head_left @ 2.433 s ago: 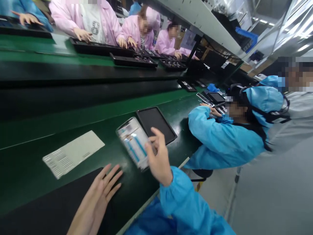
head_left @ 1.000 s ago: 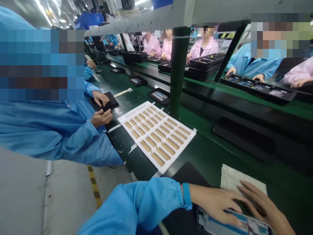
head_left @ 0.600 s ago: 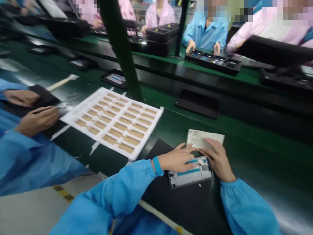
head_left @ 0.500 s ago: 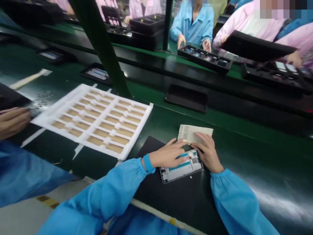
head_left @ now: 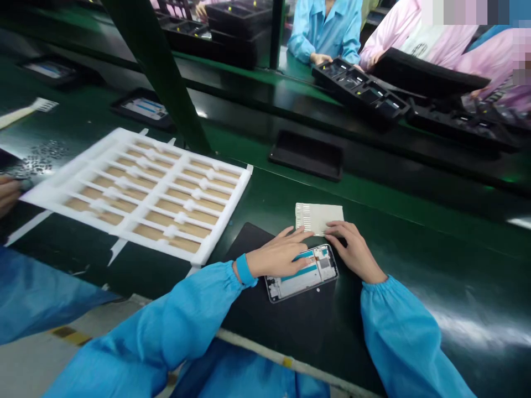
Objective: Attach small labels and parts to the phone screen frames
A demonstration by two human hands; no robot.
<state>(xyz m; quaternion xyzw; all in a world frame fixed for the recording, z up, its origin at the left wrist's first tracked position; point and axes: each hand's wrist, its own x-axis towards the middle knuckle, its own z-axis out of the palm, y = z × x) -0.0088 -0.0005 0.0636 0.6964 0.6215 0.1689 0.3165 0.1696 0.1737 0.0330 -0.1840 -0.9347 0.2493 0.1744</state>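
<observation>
Green, glossy bench (head_left: 423,249) spreads around us; our left hand (head_left: 280,257) lies palm down, fingers loosely spread over the phone frame (head_left: 296,284), fingertips reaching the cream sheet (head_left: 326,214); our right hand (head_left: 350,251) curves at that sheet's near edge, thumb and forefinger close together, though we cannot tell whether they pinch it; the frame lies inner side up on the black mat (head_left: 277,326), just beside the sheet; we judge it light, stiff and smooth enough to slide, its exposed parts fragile, so its long outer edges suit our grip; the sheet seems thin and bendy, best held at a corner; farther out lie the white tray (head_left: 83,163) and the shallow black tray (head_left: 307,155).
</observation>
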